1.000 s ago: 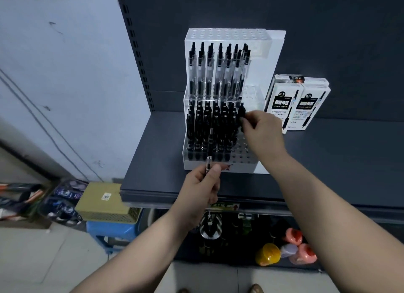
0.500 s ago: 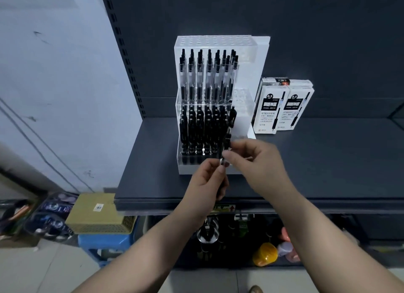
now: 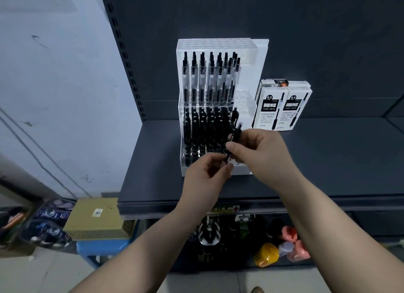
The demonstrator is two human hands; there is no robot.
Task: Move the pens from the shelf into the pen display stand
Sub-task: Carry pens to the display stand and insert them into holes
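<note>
Head view: left hand (image 3: 208,175) and right hand (image 3: 261,153) both pinch one black pen (image 3: 235,136) before the pen display stand (image 3: 218,45) on the shelf (image 3: 328,163).

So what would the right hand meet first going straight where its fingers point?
Likely the rows of black pens in the clear acrylic display stand's lower tier; right hand, holding a black pen, points left at them. Depth unclear.

Both white pen boxes (image 3: 270,105) read "0.5" (smaller print too blurred)
</note>
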